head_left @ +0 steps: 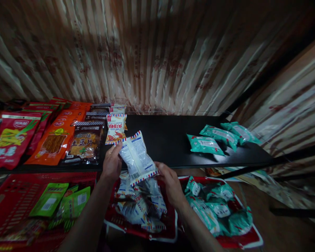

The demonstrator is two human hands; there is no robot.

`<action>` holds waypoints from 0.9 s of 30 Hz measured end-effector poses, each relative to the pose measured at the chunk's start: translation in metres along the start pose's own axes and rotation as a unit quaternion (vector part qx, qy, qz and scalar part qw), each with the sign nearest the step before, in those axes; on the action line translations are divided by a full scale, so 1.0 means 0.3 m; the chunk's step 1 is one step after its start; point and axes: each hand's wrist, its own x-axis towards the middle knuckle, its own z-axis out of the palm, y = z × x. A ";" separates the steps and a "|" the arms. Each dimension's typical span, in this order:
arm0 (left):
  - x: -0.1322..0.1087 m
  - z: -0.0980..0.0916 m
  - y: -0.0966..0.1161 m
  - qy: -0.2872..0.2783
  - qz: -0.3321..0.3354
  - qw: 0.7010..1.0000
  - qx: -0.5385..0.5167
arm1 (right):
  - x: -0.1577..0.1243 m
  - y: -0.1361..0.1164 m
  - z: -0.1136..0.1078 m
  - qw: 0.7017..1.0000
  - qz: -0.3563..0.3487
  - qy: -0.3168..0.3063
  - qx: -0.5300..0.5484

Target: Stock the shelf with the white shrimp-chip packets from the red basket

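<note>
A white snack bag [137, 158] with striped red and blue ends is held tilted, its printed back facing me. My left hand [112, 161] pinches its upper left corner, while my right hand [168, 176] grips its lower right end. Just behind it, similar white snack bags [116, 128] stand in a row on the black shelf [162, 140]. Below my hands, a red basket [170, 232] holds several more of these white bags.
Dark potato-chip bags [85, 145], orange bags [56, 140] and red bags [14, 140] line the shelf's left side. Teal packets [207, 144] lie on its right. Below are a basket of teal packets [220, 210] and a red basket [5, 203] with green bags [49, 199]. A curtain [147, 63] hangs behind.
</note>
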 end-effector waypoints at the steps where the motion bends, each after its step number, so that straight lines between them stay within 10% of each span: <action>1: -0.002 0.001 -0.001 -0.009 -0.005 1.000 0.003 | 0.013 -0.008 -0.018 0.999 -0.009 0.031 0.007; 12: 0.022 -0.025 -0.203 -0.208 -0.109 0.967 0.095 | 0.046 -0.026 -0.014 0.994 -0.041 -0.028 0.102; 27: -0.009 -0.010 -0.213 -0.319 -0.151 0.934 0.064 | 0.065 -0.043 0.003 0.976 -0.011 0.115 0.184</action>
